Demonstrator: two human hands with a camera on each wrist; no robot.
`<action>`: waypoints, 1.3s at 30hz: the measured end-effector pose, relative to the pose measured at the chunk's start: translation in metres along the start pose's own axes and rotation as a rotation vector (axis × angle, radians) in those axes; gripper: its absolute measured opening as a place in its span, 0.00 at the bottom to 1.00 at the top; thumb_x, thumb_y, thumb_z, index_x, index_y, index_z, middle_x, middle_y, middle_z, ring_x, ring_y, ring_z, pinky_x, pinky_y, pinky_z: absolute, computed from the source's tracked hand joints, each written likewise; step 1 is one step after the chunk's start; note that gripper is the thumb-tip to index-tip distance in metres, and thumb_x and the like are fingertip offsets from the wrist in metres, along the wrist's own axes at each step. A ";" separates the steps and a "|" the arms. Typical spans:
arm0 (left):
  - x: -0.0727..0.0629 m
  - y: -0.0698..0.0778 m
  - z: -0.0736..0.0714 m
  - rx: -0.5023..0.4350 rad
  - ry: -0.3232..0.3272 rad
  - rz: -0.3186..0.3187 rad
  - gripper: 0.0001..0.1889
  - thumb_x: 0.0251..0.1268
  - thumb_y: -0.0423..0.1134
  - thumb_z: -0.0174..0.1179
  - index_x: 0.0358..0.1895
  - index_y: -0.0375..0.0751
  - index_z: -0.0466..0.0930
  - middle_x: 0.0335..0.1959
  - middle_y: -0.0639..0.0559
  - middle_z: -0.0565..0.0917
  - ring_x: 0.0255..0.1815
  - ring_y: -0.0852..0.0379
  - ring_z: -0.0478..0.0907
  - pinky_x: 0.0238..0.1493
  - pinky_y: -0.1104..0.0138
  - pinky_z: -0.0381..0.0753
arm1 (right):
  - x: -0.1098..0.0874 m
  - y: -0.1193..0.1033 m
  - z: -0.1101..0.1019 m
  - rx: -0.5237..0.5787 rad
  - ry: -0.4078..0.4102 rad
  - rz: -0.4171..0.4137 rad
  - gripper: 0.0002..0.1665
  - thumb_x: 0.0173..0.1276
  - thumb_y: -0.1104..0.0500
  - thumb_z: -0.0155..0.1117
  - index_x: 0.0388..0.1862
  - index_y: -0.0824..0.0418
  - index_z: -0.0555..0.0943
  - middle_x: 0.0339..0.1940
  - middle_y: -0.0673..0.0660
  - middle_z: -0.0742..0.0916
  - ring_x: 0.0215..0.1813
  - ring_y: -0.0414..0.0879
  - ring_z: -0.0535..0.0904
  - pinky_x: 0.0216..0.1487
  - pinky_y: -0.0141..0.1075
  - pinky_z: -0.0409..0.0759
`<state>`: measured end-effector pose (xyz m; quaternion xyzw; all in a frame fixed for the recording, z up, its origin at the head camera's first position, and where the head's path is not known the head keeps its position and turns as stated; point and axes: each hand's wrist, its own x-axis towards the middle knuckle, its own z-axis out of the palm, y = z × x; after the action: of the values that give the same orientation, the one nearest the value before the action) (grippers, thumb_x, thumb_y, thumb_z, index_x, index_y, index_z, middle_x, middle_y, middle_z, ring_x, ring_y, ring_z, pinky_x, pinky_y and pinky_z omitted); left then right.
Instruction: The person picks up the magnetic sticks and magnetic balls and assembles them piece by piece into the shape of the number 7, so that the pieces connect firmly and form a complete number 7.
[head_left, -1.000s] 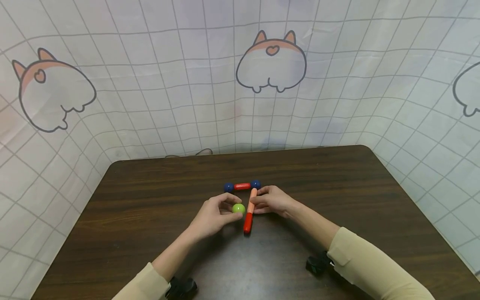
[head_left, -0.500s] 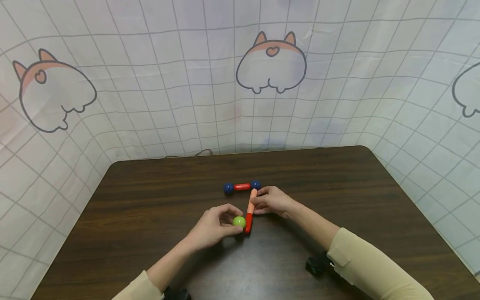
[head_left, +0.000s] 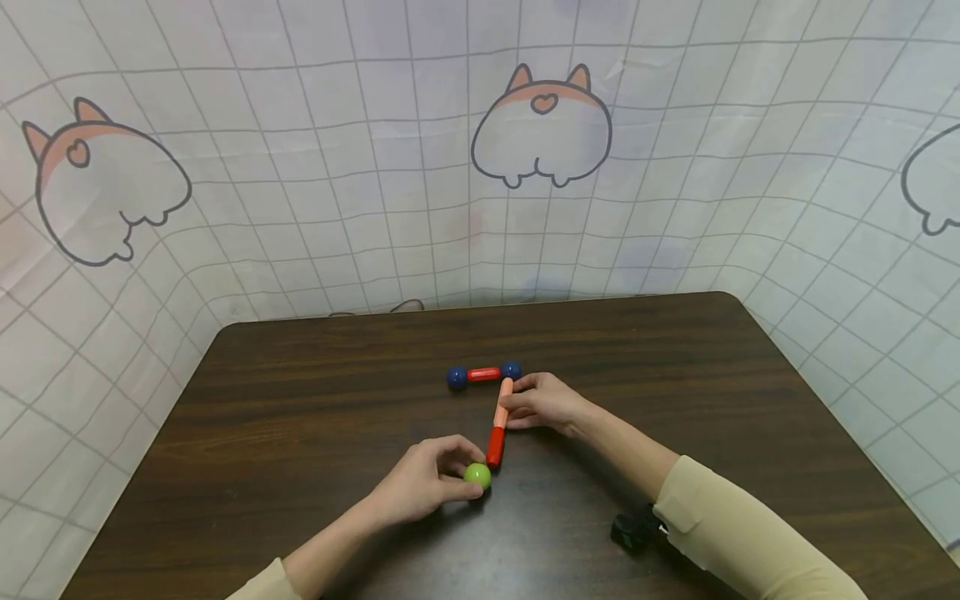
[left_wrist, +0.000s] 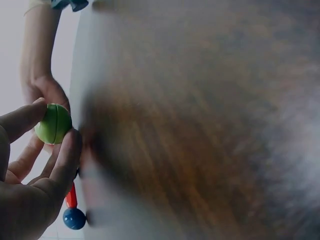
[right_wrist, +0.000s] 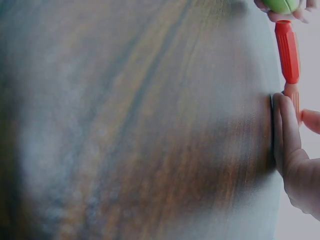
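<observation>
My left hand [head_left: 423,479] pinches a glossy green ball [head_left: 477,476] between thumb and fingers; a seam line shows on the ball [left_wrist: 50,124] in the left wrist view. Right beside it lies the near end of a red rod [head_left: 496,447], which lines up end to end with an orange rod [head_left: 502,408]. My right hand [head_left: 546,402] holds the orange rod between thumb and fingers. At the orange rod's far end sits a blue ball [head_left: 511,370], joined by a short red rod [head_left: 483,374] to another blue ball [head_left: 457,378] on the left.
All of this is on a dark wood-grain table [head_left: 300,383]. A grid-patterned white curtain [head_left: 337,167] with cartoon animal prints surrounds its back and sides. A black device [head_left: 633,531] sits under the right forearm.
My left hand has drawn the green ball toward the near side, from beside the middle of the joined rods to their near red end. The right hand has stayed in place on the orange rod.
</observation>
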<state>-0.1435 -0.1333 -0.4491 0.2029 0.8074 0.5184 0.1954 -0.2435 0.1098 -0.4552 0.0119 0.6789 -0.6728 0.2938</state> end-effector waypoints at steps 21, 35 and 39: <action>0.004 0.004 0.013 -0.005 -0.016 -0.013 0.13 0.63 0.35 0.74 0.50 0.46 0.84 0.43 0.56 0.86 0.46 0.56 0.84 0.47 0.64 0.83 | 0.001 0.001 0.000 -0.010 -0.005 -0.018 0.29 0.75 0.69 0.62 0.69 0.79 0.63 0.49 0.70 0.83 0.44 0.52 0.87 0.48 0.43 0.85; 0.006 0.004 0.016 0.026 0.018 0.018 0.13 0.64 0.36 0.73 0.50 0.44 0.84 0.42 0.55 0.85 0.43 0.57 0.84 0.45 0.65 0.82 | -0.001 0.002 -0.001 -0.009 -0.011 -0.034 0.28 0.76 0.70 0.60 0.68 0.80 0.63 0.49 0.70 0.83 0.44 0.52 0.88 0.48 0.43 0.85; 0.007 0.004 0.017 0.027 0.030 0.026 0.13 0.64 0.35 0.73 0.49 0.44 0.84 0.42 0.54 0.84 0.42 0.56 0.84 0.43 0.67 0.83 | -0.002 0.002 -0.001 -0.010 -0.005 -0.029 0.28 0.76 0.70 0.60 0.68 0.80 0.63 0.49 0.70 0.83 0.44 0.52 0.88 0.49 0.43 0.85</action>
<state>-0.1402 -0.1154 -0.4525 0.2083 0.8143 0.5131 0.1740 -0.2415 0.1117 -0.4568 -0.0011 0.6816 -0.6736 0.2859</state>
